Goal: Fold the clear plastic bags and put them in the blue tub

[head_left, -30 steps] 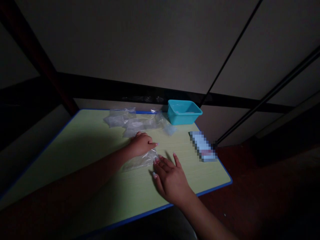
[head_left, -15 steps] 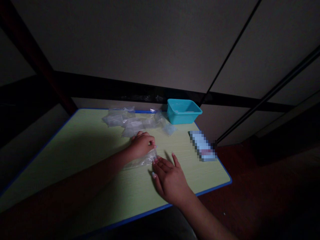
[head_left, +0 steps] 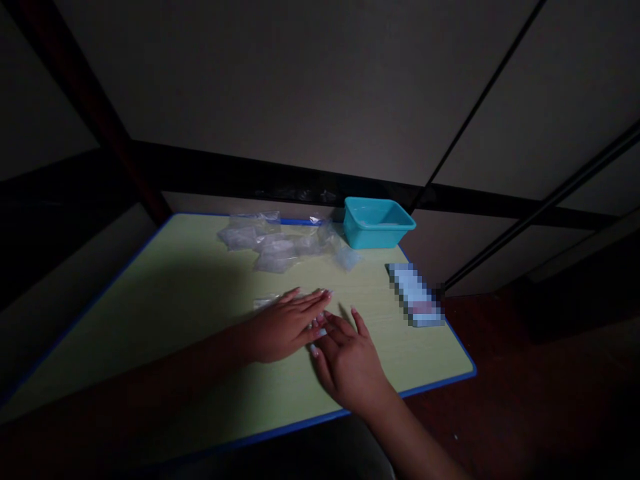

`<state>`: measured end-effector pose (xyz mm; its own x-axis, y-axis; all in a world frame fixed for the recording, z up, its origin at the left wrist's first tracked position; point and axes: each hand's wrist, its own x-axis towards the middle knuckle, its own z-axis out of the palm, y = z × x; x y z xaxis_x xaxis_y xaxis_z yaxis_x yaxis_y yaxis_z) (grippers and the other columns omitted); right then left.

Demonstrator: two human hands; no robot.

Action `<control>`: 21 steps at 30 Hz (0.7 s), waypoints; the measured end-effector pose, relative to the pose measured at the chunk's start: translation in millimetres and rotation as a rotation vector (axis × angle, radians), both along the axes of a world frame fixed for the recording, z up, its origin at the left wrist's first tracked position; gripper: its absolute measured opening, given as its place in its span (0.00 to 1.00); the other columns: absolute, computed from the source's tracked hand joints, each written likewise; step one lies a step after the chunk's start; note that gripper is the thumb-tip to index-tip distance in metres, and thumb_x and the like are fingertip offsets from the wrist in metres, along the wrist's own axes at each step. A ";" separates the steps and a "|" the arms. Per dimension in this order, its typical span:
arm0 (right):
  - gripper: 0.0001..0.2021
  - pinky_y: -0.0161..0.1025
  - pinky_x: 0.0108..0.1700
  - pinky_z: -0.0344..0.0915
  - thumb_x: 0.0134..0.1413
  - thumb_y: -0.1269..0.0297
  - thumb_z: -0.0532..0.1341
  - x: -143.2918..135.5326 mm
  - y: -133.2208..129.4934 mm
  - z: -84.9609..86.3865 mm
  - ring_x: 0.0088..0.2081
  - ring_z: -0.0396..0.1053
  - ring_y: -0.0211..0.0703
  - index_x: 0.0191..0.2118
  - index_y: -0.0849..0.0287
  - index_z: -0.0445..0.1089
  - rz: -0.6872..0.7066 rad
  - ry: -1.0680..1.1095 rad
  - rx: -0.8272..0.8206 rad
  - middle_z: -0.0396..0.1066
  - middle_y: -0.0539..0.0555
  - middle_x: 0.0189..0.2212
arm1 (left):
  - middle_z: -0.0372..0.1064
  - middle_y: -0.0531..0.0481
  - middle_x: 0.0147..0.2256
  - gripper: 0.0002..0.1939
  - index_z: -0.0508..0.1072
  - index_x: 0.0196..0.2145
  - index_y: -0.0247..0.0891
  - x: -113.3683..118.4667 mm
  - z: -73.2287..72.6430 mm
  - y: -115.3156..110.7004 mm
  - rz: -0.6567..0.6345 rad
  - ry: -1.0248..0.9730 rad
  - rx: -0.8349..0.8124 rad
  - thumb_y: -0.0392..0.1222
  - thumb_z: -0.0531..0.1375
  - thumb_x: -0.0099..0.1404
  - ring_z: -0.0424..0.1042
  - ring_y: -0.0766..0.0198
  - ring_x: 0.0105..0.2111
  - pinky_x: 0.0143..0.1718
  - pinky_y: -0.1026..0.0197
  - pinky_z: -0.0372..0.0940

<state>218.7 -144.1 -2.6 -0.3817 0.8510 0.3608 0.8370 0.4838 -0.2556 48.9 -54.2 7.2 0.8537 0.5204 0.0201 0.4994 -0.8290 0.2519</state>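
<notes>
My left hand lies palm down with its fingers stretched out, over a clear plastic bag. Only the bag's far edge shows; the hand covers most of it. From the right, my right hand rests low on the table, its fingers reaching forward and spread, the thumb apart. The fingertips of both hands meet or overlap near the bag's right end, and whether anything small lies beneath them is hidden. Beyond the hands, several clear plastic bags lie in a loose pile, with pale contents hard to make out.
A turquoise plastic basin stands at the table's far right corner. Near the right edge lies a flat, pale blue, pixelated rectangular item. The pale yellow-green table has a blue rim, with panelled wall behind and dark reddish floor to the right.
My left hand has gone from curled fingers above the bag to lying flat across it, nearer me. My right hand stays almost in place. The whole view has shifted slightly.
</notes>
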 end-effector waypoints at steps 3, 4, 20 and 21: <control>0.15 0.54 0.65 0.36 0.61 0.62 0.54 0.3 -0.6 -2.3 0.57 0.61 0.47 0.51 0.58 0.69 0.001 0.008 0.009 0.71 0.56 0.51 | 0.42 0.42 0.66 0.29 0.46 0.66 0.35 -2.2 -5.1 -4.6 0.021 0.054 0.025 0.51 0.42 0.72 0.42 0.59 0.66 0.64 0.48 0.37; 0.15 0.54 0.65 0.36 0.61 0.62 0.54 0.4 -0.8 -2.7 0.57 0.60 0.47 0.51 0.58 0.69 0.002 0.006 0.006 0.71 0.55 0.52 | 0.41 0.42 0.66 0.29 0.45 0.66 0.35 -2.2 -5.5 -5.6 0.022 0.061 0.036 0.51 0.42 0.72 0.42 0.59 0.66 0.64 0.49 0.36; 0.19 0.54 0.65 0.33 0.62 0.62 0.53 -0.3 -2.0 2.4 0.58 0.60 0.47 0.57 0.57 0.63 -0.017 -0.006 -0.059 0.69 0.55 0.54 | 0.49 0.42 0.64 0.27 0.54 0.63 0.36 -32.9 -3.7 -8.0 0.288 -0.034 0.199 0.41 0.46 0.68 0.50 0.55 0.63 0.62 0.42 0.38; 0.19 0.54 0.65 0.32 0.62 0.61 0.53 -0.5 -2.3 2.5 0.58 0.60 0.47 0.57 0.57 0.64 -0.018 -0.007 -0.058 0.69 0.55 0.54 | 0.49 0.42 0.64 0.27 0.53 0.64 0.35 -35.6 -4.3 -6.9 0.297 -0.033 0.196 0.41 0.46 0.68 0.50 0.55 0.64 0.62 0.41 0.39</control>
